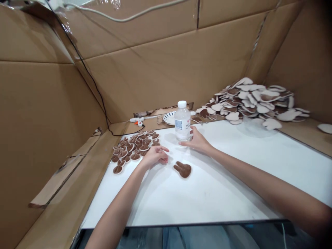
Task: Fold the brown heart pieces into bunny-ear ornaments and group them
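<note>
My right hand (198,141) is closed round the lower part of a clear plastic bottle (182,121) with a white cap and a label. The bottle stands upright, with its thumb side low near the base. Over the white tabletop, my left hand (156,155) is loosely curved with its fingers apart, and nothing shows in it. Between my hands and closer to me lies a single brown fuzzy rabbit-head patch (183,169) with a pale edge. Just left of my left hand, several similar brown patches (135,147) are spread in a loose group.
A glue gun (139,121) with a black cord lies at the back left. Beside it sits a striped plate (169,118), partly behind the bottle. A large heap of white and brown patches (252,100) fills the back right. Cardboard walls (155,65) surround the white table (233,197).
</note>
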